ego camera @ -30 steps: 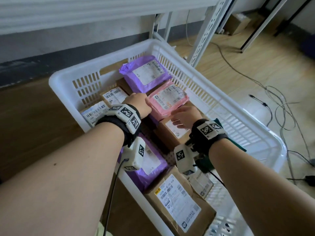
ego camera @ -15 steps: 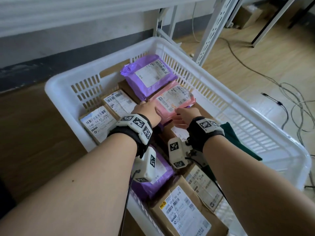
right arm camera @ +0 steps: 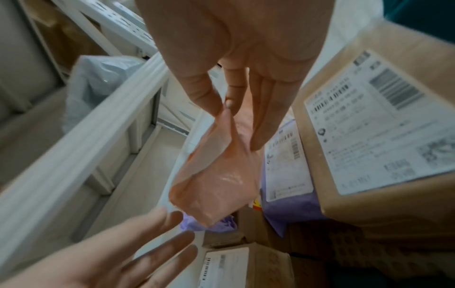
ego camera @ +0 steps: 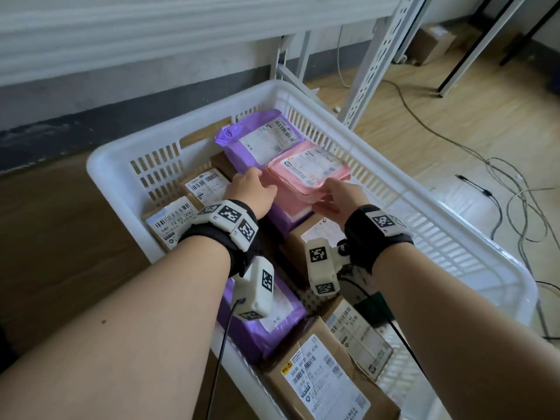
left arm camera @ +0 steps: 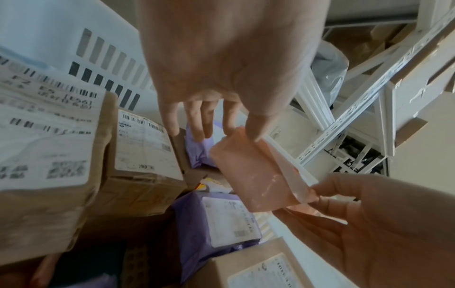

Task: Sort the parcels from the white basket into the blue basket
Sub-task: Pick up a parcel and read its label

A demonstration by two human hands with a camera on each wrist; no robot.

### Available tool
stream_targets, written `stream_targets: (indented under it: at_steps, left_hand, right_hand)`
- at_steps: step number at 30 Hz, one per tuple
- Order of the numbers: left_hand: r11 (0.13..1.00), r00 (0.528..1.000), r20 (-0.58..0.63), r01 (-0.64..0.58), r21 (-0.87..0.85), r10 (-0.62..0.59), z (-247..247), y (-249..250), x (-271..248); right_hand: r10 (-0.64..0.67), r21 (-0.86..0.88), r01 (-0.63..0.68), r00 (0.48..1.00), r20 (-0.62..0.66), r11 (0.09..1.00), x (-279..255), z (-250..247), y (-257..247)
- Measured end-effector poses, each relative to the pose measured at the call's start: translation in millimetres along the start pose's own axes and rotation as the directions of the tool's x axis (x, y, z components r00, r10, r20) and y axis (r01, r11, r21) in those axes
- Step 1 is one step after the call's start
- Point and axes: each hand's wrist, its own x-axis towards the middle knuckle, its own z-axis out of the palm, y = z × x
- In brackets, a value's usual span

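The white basket (ego camera: 454, 256) sits on the floor (ego camera: 454, 101) by a white rack (ego camera: 381, 56), and it is packed with parcels. Brown boxes (ego camera: 330, 386) with white labels fill its near end, and two more boxes (ego camera: 206, 183) stand along its left wall. A purple bag (ego camera: 260, 137) lies at the far end, and a second purple bag (ego camera: 272, 325) lies under the left forearm.

The pink parcel (ego camera: 309, 168) is inside the basket, raised a little above the other parcels and partly over the far purple bag, between the two hands. The right hand (ego camera: 342, 197) holds its near right corner: in the right wrist view thumb and forefinger pinch a fold of the pink film, with the other fingers (right arm camera: 268, 109) straight along the parcel's underside. The left hand (ego camera: 251, 192) is at the parcel's left edge; in the left wrist view its fingers (left arm camera: 197, 120) are straight and spread wide, with the thumb tip touching the parcel's upper edge and nothing gripped.

Loose cables (ego camera: 515, 189) trail over the floor to the right of the basket.
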Motion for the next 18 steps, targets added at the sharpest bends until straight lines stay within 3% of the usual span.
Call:
stream_targets:
  at_steps: [5,10,14,18]
  left_hand:
    - [0.966,0.993,-0.115,-0.021,-0.259,-0.009,-24.4,14.8,-19.2]
    - [0.909,0.998,0.069,0.038,-0.415,-0.010,-30.2,33.1,-54.3]
    - [0.854,0.957,0.282,0.096,-0.512,0.062,-25.5,55.0,-89.4]
    - [0.827,0.958,0.253,0.032,-0.561,0.135,-25.4,63.2,-114.8]
  right_hand:
    - [-0.119,0.010,0.119,0.993,0.009,0.993,-50.6,-28.5,-13.4]
    - [-0.205,-0.054,0.206,0.979,0.023,0.977,-107.8,-57.7,-14.5]
    - [-0.276,-0.083,0.279,0.960,0.050,0.957,-143.6,-80.0,-10.9]
    - [-0.319,-0.054,0.321,0.946,0.052,0.946,-162.6,-90.6,-2.5]
